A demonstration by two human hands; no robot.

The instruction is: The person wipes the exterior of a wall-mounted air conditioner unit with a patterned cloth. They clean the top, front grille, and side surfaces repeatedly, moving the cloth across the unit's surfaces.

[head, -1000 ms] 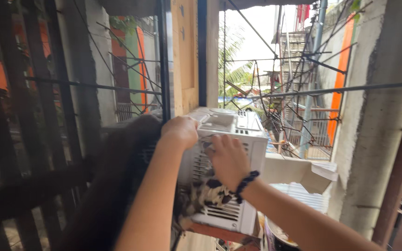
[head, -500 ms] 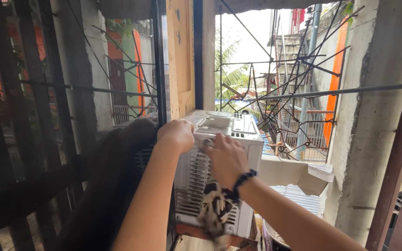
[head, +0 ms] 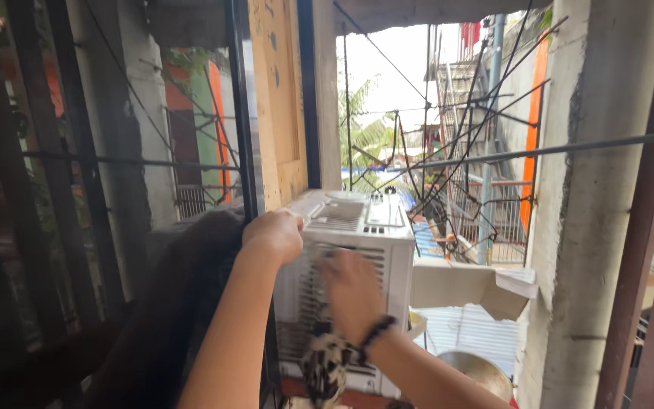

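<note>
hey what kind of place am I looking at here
Probably a window or balcony opening at the back of a house in a dense neighbourhood. A white window air conditioner sits in the opening, rough concrete pillars frame it, and metal bars and wires cross the view toward neighbouring buildings and a palm tree.

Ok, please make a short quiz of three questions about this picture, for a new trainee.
1. True or false: the left hand rests on the top corner of the white air conditioner.
2. What hangs under the right hand? A) patterned cloth B) metal chain C) plastic bag
3. What does the right wrist wear?

Key: 1 true. 2 A, the patterned cloth. 3 A dark bead bracelet.
</note>
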